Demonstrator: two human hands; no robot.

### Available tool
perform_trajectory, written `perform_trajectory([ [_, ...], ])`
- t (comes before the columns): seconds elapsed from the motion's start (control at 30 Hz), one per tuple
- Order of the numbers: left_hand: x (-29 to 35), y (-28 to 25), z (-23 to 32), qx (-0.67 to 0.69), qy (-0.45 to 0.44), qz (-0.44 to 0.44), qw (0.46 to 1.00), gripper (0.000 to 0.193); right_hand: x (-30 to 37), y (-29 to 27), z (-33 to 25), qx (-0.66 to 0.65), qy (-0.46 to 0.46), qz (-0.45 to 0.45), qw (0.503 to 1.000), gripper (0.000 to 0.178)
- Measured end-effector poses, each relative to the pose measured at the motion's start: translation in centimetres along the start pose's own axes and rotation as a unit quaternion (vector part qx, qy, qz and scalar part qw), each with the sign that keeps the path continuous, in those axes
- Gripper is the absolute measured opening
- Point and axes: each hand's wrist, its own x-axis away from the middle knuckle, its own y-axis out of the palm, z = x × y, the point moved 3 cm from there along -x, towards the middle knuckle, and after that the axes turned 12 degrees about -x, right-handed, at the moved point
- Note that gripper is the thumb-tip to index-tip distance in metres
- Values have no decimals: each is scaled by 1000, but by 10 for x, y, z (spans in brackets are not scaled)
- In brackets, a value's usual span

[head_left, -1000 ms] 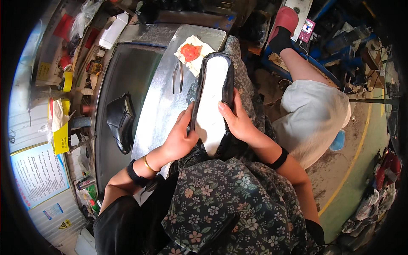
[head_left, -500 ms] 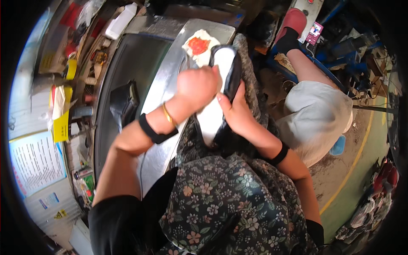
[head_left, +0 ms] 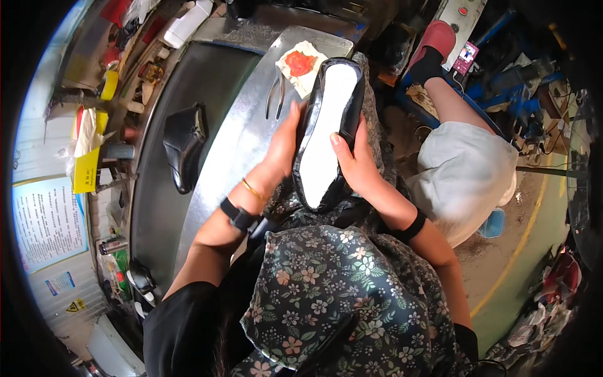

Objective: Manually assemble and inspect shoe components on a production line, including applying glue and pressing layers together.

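Note:
A black shoe (head_left: 329, 135) lies sole-up over my lap, its white bottom facing me and its toe end tilted away. My right hand (head_left: 358, 164) grips its right side, thumb pressed on the white bottom and fingers round the dark edge. Against the left side is my left hand (head_left: 286, 141), its thumb upright along the rim and its other fingers mostly hidden. Just beyond, on a metal work surface (head_left: 229, 138), sit a white piece of material with an orange-red patch (head_left: 300, 63) and a thin two-pronged metal tool (head_left: 274, 99).
Left of the metal surface runs a dark belt (head_left: 217, 78) carrying a black shoe (head_left: 184, 147); more shoes (head_left: 142, 281) show lower left. Shelves with a yellow box (head_left: 86, 166) stand beyond. At right are another person's leg (head_left: 461, 103), a red shoe (head_left: 436, 43) and a pink phone (head_left: 465, 58).
My left hand has come off the white bottom, where it was a fist, and moved left to the shoe's side. The right hand keeps its hold. Shoes at lower left have come into view.

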Motion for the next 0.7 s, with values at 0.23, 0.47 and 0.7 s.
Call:
perform_trajectory([
  [0.23, -53, 12, 51, 58, -39, -84, 994, 58, -11, -30, -31, 154, 109, -132, 973, 67],
  [0.47, -55, 39, 31, -151, 106, -78, 980, 36, -83, -40, -40, -220, 80, -58, 971, 41],
  [0.7, -45, 40, 43, -53, 61, -172, 982, 43, -80, -30, -43, 58, -64, 80, 993, 27],
])
